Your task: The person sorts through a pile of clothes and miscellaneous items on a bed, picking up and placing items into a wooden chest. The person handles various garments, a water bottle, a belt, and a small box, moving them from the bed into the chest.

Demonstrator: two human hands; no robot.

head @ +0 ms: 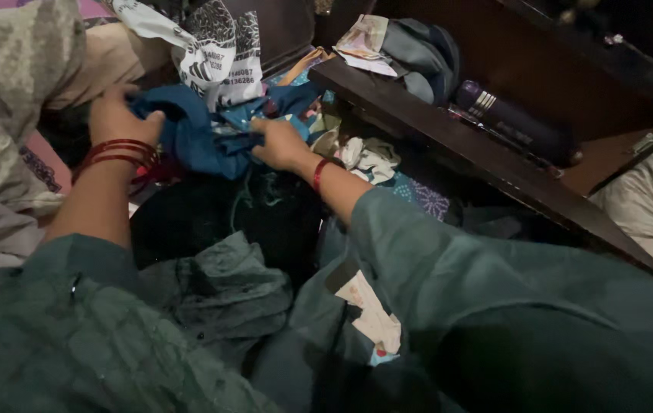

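Both hands grip a blue cloth garment (204, 134) bunched over a pile of clothes. My left hand (116, 115), with red bangles on the wrist, clutches its left end. My right hand (280, 144), a red band at the wrist, pinches its right side. Green sleeves cover both forearms. Below the blue cloth lies a dark black garment (219, 218) and a grey-green folded cloth (223, 291).
A dark wooden shelf board (456, 145) runs diagonally at the right, carrying a dark purple bottle (514, 122), a grey-blue cloth (422, 53) and papers. A white printed bag (219, 50) stands behind the pile. Pale patterned fabric (5, 99) fills the left; a white sack sits far right.
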